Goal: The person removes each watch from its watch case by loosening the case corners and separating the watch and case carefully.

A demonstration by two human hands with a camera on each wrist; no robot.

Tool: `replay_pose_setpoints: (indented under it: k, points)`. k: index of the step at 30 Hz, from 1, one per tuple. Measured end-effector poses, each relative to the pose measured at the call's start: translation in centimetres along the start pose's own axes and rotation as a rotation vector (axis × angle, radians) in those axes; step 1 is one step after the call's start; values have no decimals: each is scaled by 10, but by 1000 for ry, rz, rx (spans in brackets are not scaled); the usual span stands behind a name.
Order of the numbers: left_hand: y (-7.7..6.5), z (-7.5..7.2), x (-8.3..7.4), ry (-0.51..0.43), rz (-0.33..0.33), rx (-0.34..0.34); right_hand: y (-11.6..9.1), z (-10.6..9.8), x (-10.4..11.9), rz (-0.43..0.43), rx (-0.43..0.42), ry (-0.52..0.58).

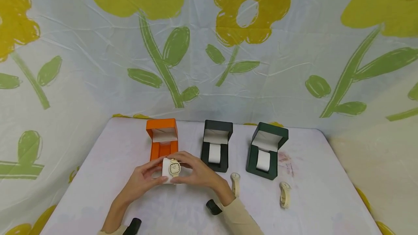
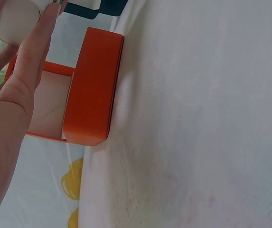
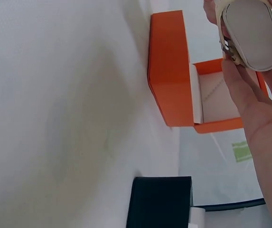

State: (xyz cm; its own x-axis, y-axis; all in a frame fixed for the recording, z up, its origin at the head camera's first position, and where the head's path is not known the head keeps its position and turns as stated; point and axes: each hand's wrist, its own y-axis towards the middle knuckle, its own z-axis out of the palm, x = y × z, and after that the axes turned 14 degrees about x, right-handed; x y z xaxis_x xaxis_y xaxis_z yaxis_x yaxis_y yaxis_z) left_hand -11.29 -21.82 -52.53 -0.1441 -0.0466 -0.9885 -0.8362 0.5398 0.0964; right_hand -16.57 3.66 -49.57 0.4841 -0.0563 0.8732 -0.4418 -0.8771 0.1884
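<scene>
Both hands hold a white watch cushion (image 1: 166, 169) in front of the open orange box (image 1: 162, 123). A watch with a cream strap (image 1: 174, 168) goes round that cushion, its squarish dial facing up. My left hand (image 1: 138, 181) pinches the cushion's left side between thumb and fingers. On the other side, my right hand (image 1: 200, 171) grips the watch and cushion with curled fingers and thumb. In the right wrist view the cushion's flat end (image 3: 252, 33) shows inside the strap. The orange box's inner slot holds no cushion, as far as it shows.
An open black box (image 1: 218, 125) and an open dark green box (image 1: 273, 130) stand to the right, each with a white cushion inside. Two more cream watches, one near the right forearm (image 1: 236, 183) and one farther right (image 1: 285, 195), lie on the table (image 1: 313, 162).
</scene>
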Motion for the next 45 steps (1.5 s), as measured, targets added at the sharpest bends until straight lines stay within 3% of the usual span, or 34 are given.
replay_pose_setpoints:
  k: [16,35,45]
  points:
    - [4,6,2,-97,25,-43,1,5,-6,-39,-148,38]
    - [5,9,-1,19,38,-113,5,14,-3,35,-300,-2]
    - [5,8,2,32,37,-120,6,16,-1,55,-314,9]
